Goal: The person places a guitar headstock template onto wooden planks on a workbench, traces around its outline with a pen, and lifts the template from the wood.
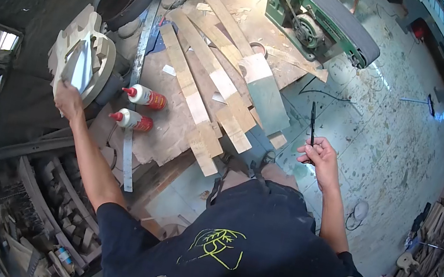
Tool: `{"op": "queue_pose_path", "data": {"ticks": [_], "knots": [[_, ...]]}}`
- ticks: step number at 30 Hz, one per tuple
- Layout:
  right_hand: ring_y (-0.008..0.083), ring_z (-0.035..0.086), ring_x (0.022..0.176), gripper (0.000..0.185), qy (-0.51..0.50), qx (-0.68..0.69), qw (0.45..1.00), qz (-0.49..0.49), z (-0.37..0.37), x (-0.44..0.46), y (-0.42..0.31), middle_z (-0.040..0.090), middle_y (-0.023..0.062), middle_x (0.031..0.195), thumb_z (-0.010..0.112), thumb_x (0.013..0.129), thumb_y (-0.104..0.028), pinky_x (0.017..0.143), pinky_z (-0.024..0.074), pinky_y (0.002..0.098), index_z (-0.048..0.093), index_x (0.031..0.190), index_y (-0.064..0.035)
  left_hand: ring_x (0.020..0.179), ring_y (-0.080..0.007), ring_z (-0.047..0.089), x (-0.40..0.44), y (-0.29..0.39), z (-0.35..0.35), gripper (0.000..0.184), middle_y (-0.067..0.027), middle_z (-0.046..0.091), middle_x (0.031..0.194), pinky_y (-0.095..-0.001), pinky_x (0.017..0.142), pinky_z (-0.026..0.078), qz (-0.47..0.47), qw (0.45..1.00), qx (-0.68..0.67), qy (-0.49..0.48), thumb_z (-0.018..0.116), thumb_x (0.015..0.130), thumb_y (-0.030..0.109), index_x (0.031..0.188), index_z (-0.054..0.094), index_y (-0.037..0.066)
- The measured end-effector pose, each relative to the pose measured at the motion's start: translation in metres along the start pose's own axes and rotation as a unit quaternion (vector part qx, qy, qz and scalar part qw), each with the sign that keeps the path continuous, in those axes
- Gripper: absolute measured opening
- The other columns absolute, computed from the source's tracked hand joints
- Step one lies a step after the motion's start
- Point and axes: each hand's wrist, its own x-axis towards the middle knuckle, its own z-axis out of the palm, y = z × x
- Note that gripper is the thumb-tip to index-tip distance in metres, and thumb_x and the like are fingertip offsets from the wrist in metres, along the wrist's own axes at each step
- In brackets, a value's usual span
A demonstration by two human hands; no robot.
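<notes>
Between right fingers (322,147), black pen (313,121), jutting forward

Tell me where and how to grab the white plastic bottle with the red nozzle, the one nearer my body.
Grip the nearer white-and-red plastic bottle around its rounded body, clear of its tapered red nozzle. Come with the left hand, probably from your body's side, since the matching bottle crowds the far side.
</notes>
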Motion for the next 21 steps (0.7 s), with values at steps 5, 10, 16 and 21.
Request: {"op": "queue_pose_path", "data": {"ticks": [5,10,16,21], "knots": [[0.0131,0.067,0.075,0.013,0.031,0.065,0.997,0.005,-0.015,-0.006,0.019,0.07,0.0097,0.09,0.062,0.101,-0.014,0.072,0.0535,0.0275,0.057,0.109,-0.0047,0.096,-0.0372,0.072,-0.044,0.027,-0.071,0.036,-0.0242,0.071,0.116,-0.0455,0.082,0.056,-0.022,0.944,-0.283,0.17,0.05,0.104,0.017,0.129,0.063,-0.004],[0.0074,0.048,0.062,0.012,0.023,0.087,0.996,0.01,-0.034,0.001,0.026,0.056,-0.0004,0.077,0.06,0.1,-0.016,0.058,0.0426,0.0246,0.057,0.104,-0.0053,0.081,-0.0162,0.062,-0.166,0.077,-0.103,0.033,-0.0095,0.068,0.109,-0.0295,0.068,0.054,0.129,0.891,-0.434,-0.048,0.05,0.106,0.008,0.136,0.06,0.0],[0.005,0.052,0.073,0.021,-0.057,-0.089,0.99,-0.091,-0.035,0.01,0.015,0.059,-0.0034,0.079,0.071,0.096,-0.023,0.064,0.0413,0.0237,0.067,0.096,-0.0025,0.072,-0.0081,0.058,-0.328,0.192,-0.109,0.029,-0.0026,0.064,0.085,-0.0256,0.06,0.049,0.041,0.739,-0.51,-0.438,0.064,0.099,0.007,0.128,0.06,0.002],[0.0105,0.066,0.088,0.025,-0.137,-0.137,0.977,-0.093,-0.028,0.021,0.032,0.076,0.0052,0.096,0.073,0.094,-0.02,0.083,0.0505,0.0268,0.074,0.103,0.0028,0.07,-0.0086,0.061,-0.378,0.25,-0.066,0.026,-0.0068,0.072,0.081,-0.0258,0.06,0.047,0.021,0.697,-0.494,-0.519,0.072,0.096,0.012,0.118,0.064,0.0]]}}
